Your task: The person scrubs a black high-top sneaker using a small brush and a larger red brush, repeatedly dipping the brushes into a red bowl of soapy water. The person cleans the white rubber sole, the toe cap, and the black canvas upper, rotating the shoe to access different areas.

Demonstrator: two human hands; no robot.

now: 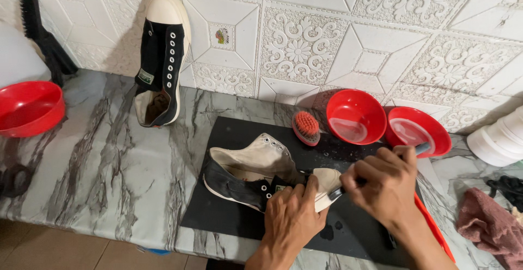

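- Pressing down, the left hand lies flat over the front of a black and cream high-top shoe, fingers together on the toe cap, steadying it rather than wrapping it.
- Closed in a fist, the right hand pinches a thin dark-handled brush, whose tip meets the shoe's cream toe.
- That shoe lies on its side on a black mat spread over the marble counter.
- Just behind the shoe, an oval scrub brush with orange bristles lies on the mat.
- Two red bowls sit side by side past the brush; liquid shows in both.
- Farther left, the second shoe leans upright on the embossed white wall.
- At the far left stand another red bowl and a black brush.
- A pink rag lies at the right edge.
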